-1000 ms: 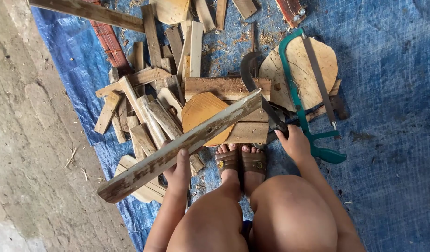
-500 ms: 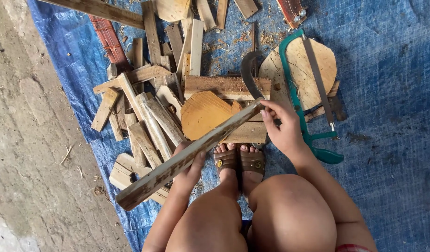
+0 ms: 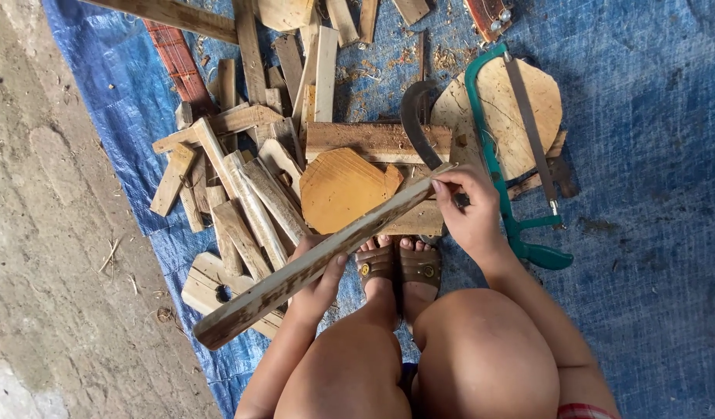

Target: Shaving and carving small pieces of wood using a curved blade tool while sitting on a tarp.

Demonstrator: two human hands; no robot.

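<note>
Long wooden slat (image 3: 318,260) held off the tarp, running on a diagonal: low end out toward the concrete floor (image 3: 55,233) at the tarp's left edge, high end up toward the pile's middle. Both hands are on it.

Left hand (image 3: 320,281) grips the slat near its middle from below, fingers wrapped around the underside, thumb showing on the near edge; clamped on the wood. Right hand (image 3: 470,213) sits at the slat's upper end, fingers (image 3: 449,186) pinched together on the tip. Whether they close fully around the end or only press on it is hard to say from this angle.

So the long axis runs between the two hands and beyond the left one, with the free low end overhanging well past the left hand. Left hand is nearer the slat's balance point; right hand steers the tip.

Under the slat: an orange-brown, many-sided board (image 3: 343,188) lying on a flat plank (image 3: 373,141). Two sandalled feet (image 3: 396,268) just below it, knees in the foreground.

Just beside the right hand: a curved dark blade (image 3: 413,124) and a green hacksaw (image 3: 497,167) lying across a pale round board (image 3: 501,116).

Scrap offcuts (image 3: 241,186) are heaped toward the blue tarp's (image 3: 652,155) left side, sawdust among them.
</note>
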